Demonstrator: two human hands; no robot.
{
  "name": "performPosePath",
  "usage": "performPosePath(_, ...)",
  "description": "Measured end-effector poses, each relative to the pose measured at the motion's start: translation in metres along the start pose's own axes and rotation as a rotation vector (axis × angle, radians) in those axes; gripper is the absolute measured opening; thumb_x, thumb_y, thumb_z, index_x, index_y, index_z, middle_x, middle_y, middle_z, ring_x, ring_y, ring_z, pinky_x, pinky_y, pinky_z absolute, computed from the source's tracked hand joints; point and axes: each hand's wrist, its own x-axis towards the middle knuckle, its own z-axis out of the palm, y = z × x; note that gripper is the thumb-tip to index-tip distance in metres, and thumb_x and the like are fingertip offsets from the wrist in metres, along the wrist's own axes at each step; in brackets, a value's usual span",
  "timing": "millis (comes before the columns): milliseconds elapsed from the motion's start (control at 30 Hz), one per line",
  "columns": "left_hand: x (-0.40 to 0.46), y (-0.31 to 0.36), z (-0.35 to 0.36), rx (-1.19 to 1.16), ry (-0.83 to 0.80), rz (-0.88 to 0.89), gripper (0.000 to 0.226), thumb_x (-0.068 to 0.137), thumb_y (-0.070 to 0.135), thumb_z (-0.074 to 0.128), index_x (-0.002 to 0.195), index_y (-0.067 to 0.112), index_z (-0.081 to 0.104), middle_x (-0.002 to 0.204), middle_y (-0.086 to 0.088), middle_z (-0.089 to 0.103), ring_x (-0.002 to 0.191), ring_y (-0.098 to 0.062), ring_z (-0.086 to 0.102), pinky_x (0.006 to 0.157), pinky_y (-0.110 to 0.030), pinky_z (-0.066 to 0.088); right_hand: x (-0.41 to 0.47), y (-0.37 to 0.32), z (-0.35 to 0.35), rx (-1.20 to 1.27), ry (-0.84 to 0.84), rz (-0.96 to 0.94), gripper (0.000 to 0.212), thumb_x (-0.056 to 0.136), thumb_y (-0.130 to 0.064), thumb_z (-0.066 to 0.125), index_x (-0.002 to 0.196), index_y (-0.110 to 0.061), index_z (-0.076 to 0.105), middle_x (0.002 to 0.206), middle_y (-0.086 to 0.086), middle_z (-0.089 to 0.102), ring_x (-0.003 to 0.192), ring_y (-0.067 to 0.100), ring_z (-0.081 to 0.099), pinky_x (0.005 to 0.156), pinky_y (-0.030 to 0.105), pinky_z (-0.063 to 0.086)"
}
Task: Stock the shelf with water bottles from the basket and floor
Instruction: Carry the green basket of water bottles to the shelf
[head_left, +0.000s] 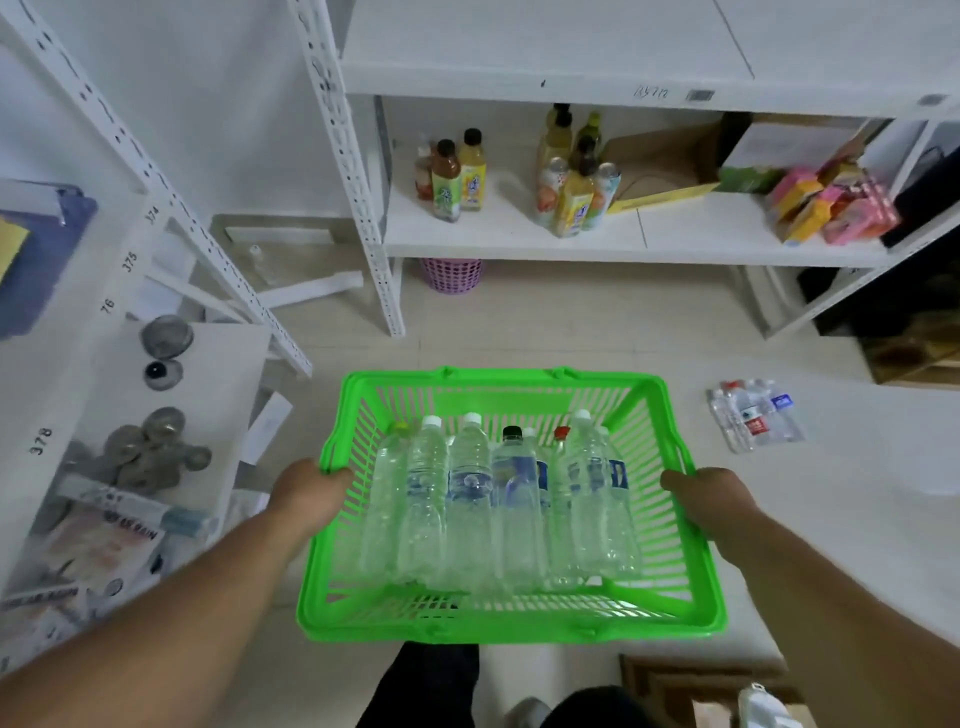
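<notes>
I hold a bright green plastic basket (511, 621) off the floor in front of me. Several clear water bottles (470, 499) lie side by side in it, caps pointing away. My left hand (311, 493) grips the basket's left rim and my right hand (711, 499) grips its right rim. A small cluster of water bottles (753, 418) lies on the floor to the right. Ahead stands the white shelf (519, 234), its low board carrying coloured drink bottles (457, 176).
A second white rack (171, 187) at the left holds round tins and packets. A pink mesh bin (451, 274) sits under the shelf. Pink and yellow packs (831, 208) and a cardboard box (660, 166) occupy the shelf's right part. A brown box (701, 686) lies near my feet.
</notes>
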Motion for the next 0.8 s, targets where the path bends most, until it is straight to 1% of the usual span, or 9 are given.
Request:
performPosePath(100, 0.045, 0.028, -0.013, 0.041, -0.01, -0.001, 0.029, 0.091, 0.029, 0.062, 0.078, 0.004, 0.068, 0.071, -0.015, 0.062, 0.069, -0.031, 0.062, 0.056, -0.032, 0.039, 0.028, -0.038, 0.011, 0.026, -0.007, 0.032, 0.028, 0.084, -0.026, 0.07, 0.072, -0.002, 0.062, 0.067, 0.011, 0.058, 0.06, 0.026, 0.055, 0.058, 0.029, 0.044)
performPosePath(133, 0.058, 0.038, -0.017, 0.058, -0.006, -0.003, 0.028, 0.091, 0.029, 0.062, 0.079, 0.004, 0.067, 0.071, -0.014, 0.061, 0.067, -0.031, 0.06, 0.056, -0.032, 0.038, 0.038, -0.05, 0.014, 0.035, -0.017, 0.04, 0.028, 0.084, -0.026, 0.07, 0.073, -0.002, 0.062, 0.067, 0.011, 0.058, 0.059, 0.026, 0.054, 0.055, 0.028, 0.042)
performPosePath(200, 0.086, 0.056, -0.023, 0.071, 0.0, 0.0, 0.029, 0.091, 0.03, 0.062, 0.085, 0.002, 0.069, 0.076, -0.017, 0.063, 0.072, -0.033, 0.061, 0.059, -0.032, 0.039, 0.057, -0.073, 0.018, 0.053, -0.031, 0.049, 0.027, 0.085, -0.025, 0.069, 0.073, -0.001, 0.062, 0.067, 0.011, 0.057, 0.058, 0.025, 0.053, 0.052, 0.027, 0.04)
performPosePath(267, 0.114, 0.073, -0.028, 0.092, 0.0, -0.001, 0.029, 0.091, 0.03, 0.061, 0.086, 0.002, 0.069, 0.078, -0.018, 0.063, 0.074, -0.033, 0.06, 0.061, -0.032, 0.039, 0.078, -0.095, 0.021, 0.058, -0.046, 0.058, 0.026, 0.085, -0.024, 0.068, 0.075, -0.001, 0.063, 0.069, 0.012, 0.058, 0.059, 0.025, 0.054, 0.054, 0.028, 0.04)
performPosePath(400, 0.167, 0.109, -0.029, 0.128, -0.008, -0.018, 0.029, 0.092, 0.031, 0.062, 0.075, 0.008, 0.063, 0.067, -0.01, 0.058, 0.07, -0.031, 0.059, 0.06, -0.031, 0.039, 0.129, -0.134, 0.03, 0.083, -0.062, 0.065, 0.027, 0.084, -0.025, 0.069, 0.078, 0.002, 0.065, 0.073, 0.016, 0.062, 0.063, 0.028, 0.057, 0.06, 0.033, 0.045)
performPosePath(500, 0.205, 0.131, -0.024, 0.139, -0.005, -0.056, 0.031, 0.092, 0.034, 0.062, 0.081, 0.005, 0.065, 0.068, -0.011, 0.059, 0.067, -0.03, 0.058, 0.062, -0.034, 0.045, 0.17, -0.16, 0.039, 0.09, -0.1, 0.083, 0.026, 0.084, -0.024, 0.069, 0.077, 0.0, 0.065, 0.072, 0.016, 0.062, 0.063, 0.027, 0.058, 0.059, 0.031, 0.045)
performPosePath(633, 0.259, 0.147, -0.003, 0.156, -0.029, -0.089, 0.039, 0.095, 0.039, 0.059, 0.096, 0.002, 0.068, 0.086, -0.017, 0.067, 0.078, -0.033, 0.063, 0.068, -0.035, 0.047, 0.228, -0.19, 0.058, 0.082, -0.13, 0.08, 0.024, 0.086, -0.026, 0.068, 0.079, -0.003, 0.065, 0.075, 0.015, 0.064, 0.066, 0.028, 0.06, 0.061, 0.031, 0.046)
performPosePath(733, 0.309, 0.152, 0.019, 0.13, -0.031, -0.107, 0.039, 0.095, 0.039, 0.059, 0.093, 0.001, 0.068, 0.085, -0.019, 0.068, 0.078, -0.033, 0.064, 0.073, -0.039, 0.05, 0.277, -0.209, 0.083, 0.063, -0.138, 0.068, 0.023, 0.087, -0.027, 0.068, 0.081, -0.005, 0.066, 0.079, 0.016, 0.066, 0.072, 0.03, 0.063, 0.068, 0.035, 0.05)
performPosePath(800, 0.345, 0.147, 0.039, 0.131, -0.027, -0.112, 0.04, 0.095, 0.039, 0.06, 0.091, 0.001, 0.068, 0.081, -0.018, 0.067, 0.075, -0.032, 0.063, 0.07, -0.038, 0.049, 0.31, -0.216, 0.104, 0.057, -0.135, 0.062, 0.022, 0.087, -0.026, 0.068, 0.08, -0.006, 0.066, 0.077, 0.015, 0.066, 0.071, 0.03, 0.063, 0.067, 0.035, 0.05)
